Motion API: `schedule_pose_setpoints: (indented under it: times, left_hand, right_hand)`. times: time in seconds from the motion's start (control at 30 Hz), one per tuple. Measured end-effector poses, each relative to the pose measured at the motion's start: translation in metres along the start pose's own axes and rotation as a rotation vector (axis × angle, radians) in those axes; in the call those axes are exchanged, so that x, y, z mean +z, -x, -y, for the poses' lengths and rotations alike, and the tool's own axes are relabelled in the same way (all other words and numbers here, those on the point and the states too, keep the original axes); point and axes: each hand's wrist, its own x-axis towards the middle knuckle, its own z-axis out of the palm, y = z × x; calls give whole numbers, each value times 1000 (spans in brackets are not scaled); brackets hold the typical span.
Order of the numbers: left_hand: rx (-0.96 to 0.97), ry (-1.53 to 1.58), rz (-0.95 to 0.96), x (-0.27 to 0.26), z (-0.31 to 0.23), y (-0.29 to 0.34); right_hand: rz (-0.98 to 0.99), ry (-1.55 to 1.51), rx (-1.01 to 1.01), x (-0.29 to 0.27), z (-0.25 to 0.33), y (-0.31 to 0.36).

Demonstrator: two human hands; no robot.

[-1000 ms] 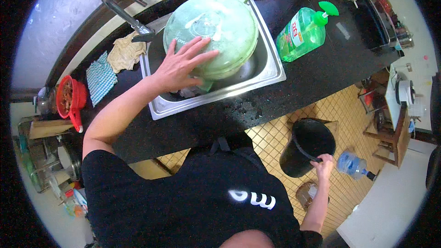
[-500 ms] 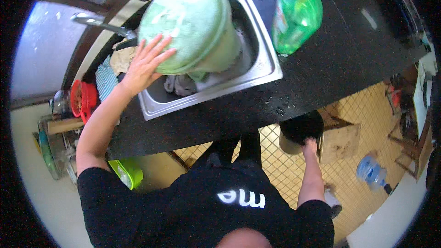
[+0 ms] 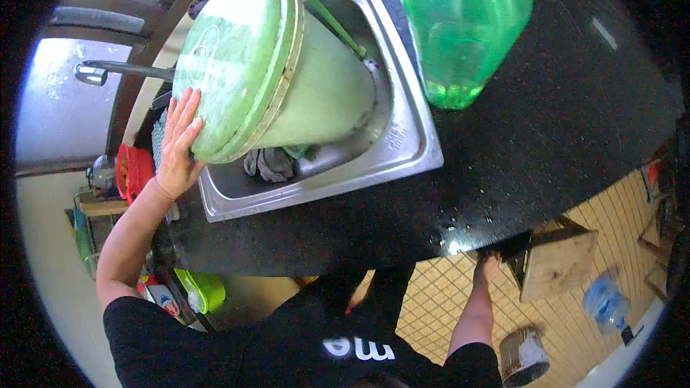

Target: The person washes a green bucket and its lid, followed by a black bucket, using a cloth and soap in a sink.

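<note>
A pale green lidded bucket (image 3: 316, 93) leans on its side in the steel sink (image 3: 413, 162), its round lid (image 3: 233, 65) facing the window side. My left hand (image 3: 180, 144) presses on the lid's near edge with fingers stretched out. Beside the bucket in the basin lies a crumpled grey cloth (image 3: 269, 164). My right hand (image 3: 489, 266) hangs low beyond the counter's front edge, its fingers closed at a black object (image 3: 512, 246). The counter partly hides that object, so its kind is unclear.
A green liquid bottle (image 3: 463, 29) stands right of the sink on the wet black counter (image 3: 560, 100). The tap (image 3: 129, 67) reaches over at the left, above a red basket (image 3: 133, 172). On the tiled floor are a wooden stool (image 3: 560, 266), a water bottle (image 3: 607, 303) and a bin (image 3: 525, 359).
The bucket now tilts further left, showing more of its side and handle. My left hand has followed it. The black object by my right hand has slipped mostly behind the counter edge. The view has shifted.
</note>
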Motion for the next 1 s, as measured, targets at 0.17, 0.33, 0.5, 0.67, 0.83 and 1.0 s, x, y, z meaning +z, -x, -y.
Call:
schedule_pose_setpoints:
  times: [0.17, 0.33, 0.5, 0.67, 0.83, 1.0]
  left_hand:
    - [20, -37, 12, 2, 6, 5]
    - [69, -38, 47, -1, 8, 5]
    - [94, -32, 46, 2, 11, 7]
    - [97, -1, 52, 2, 20, 12]
    - [133, -37, 12, 4, 33, 14]
    - [111, -124, 29, 0, 52, 31]
  right_hand:
    - [34, -127, 207, 59, 4, 13]
    - [65, -241, 293, 100, 21, 17]
    - [75, -301, 296, 108, 8, 15]
    - [107, -339, 250, 98, -7, 6]
    - [146, -376, 233, 112, -10, 8]
    - [191, -413, 258, 138, 6, 17]
